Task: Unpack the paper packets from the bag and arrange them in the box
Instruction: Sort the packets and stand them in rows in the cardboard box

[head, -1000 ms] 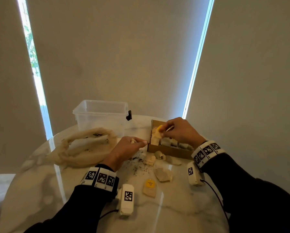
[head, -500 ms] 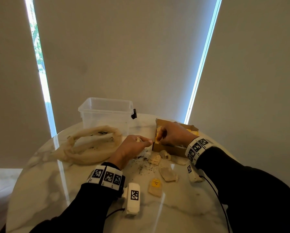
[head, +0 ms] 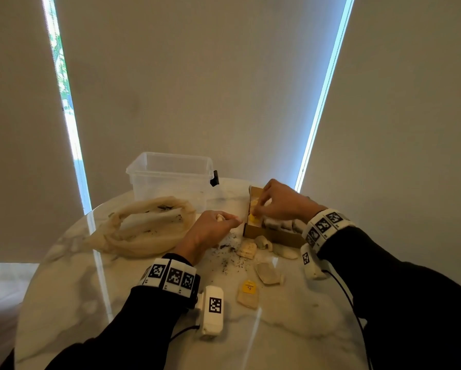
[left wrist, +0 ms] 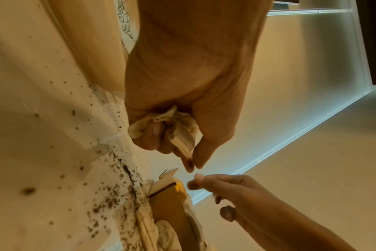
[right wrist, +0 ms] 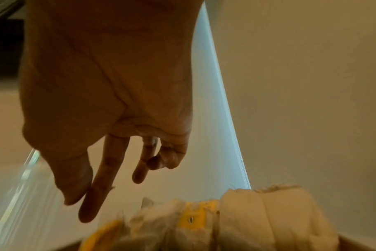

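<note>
My right hand [head: 280,202] has lifted a little from the left end of the cardboard box [head: 274,235] since a moment ago, when it was pressing a packet down there; now its fingers [right wrist: 101,186] hang straight and loose above the row and hold nothing, so I judge this packet is placed and the next one can follow; my left hand [head: 213,228] stays just left of the box, clenched around a crumpled bunch of paper packets [left wrist: 174,130], ready to pass one over; the packets in the box [right wrist: 266,215] stand upright, soft and wrinkled like thin filter paper, some with small yellow tags [right wrist: 193,219]; several more loose packets [head: 268,273] lie flat on the table [head: 290,329] in front of the box, among dark crumbs [head: 228,259]; the cloth bag [head: 146,227], limp and pale, lies open farther to the left of the box, and a clear plastic tub [head: 170,174] stands behind it.
</note>
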A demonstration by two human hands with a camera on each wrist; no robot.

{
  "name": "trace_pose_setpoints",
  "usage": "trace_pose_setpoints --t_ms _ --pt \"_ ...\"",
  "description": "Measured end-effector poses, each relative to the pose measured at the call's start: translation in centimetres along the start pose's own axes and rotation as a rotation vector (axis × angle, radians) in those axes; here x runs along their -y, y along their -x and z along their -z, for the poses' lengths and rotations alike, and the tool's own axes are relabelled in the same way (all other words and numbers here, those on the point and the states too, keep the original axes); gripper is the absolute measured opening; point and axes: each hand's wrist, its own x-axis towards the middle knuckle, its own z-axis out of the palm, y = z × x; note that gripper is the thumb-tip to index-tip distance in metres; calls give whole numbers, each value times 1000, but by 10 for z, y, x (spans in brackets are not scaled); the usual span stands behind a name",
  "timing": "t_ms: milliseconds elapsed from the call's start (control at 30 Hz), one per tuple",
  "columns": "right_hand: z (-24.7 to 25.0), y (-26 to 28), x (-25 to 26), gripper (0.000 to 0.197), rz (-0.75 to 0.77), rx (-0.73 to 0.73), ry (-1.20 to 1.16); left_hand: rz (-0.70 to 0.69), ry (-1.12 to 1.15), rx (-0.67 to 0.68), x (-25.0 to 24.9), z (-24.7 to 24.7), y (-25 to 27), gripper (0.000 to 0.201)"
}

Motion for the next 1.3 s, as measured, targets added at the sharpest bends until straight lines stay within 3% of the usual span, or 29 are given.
trace_pose_setpoints --t_ms 133,200,267,367,400,500,667,833,967,1067,1300 --pt "17 15 -4 26 -44 -302 -239 37 42 27 -7 0 2 69" --pt "15 29 2 25 -66 -362 -421 97 165 58 -10 -2 -1 87" --pt "6 46 15 25 -49 -227 -531 135 318 104 -11 -3 -2 96" --pt "-14 60 28 39 30 68 -438 110 379 195 -10 -4 0 99" --pt "-21 59 27 43 38 106 -428 106 377 216 -10 -4 1 100" --pt "-35 56 22 34 16 24 -486 101 336 246 -12 -6 3 102" --pt "-43 63 22 18 105 -64 -733 72 311 348 -2 -9 -2 112" --pt "-50 64 12 12 27 -156 -825 102 301 323 1 -8 -6 93" --pt "-49 69 6 16 -54 -245 -1052 97 157 202 2 -6 -4 77" --pt "-50 69 4 18 -56 -226 -1111 79 117 161 2 -7 -3 59" --pt "-52 66 5 7 -148 -259 -1011 76 87 144 -9 -5 7 62"
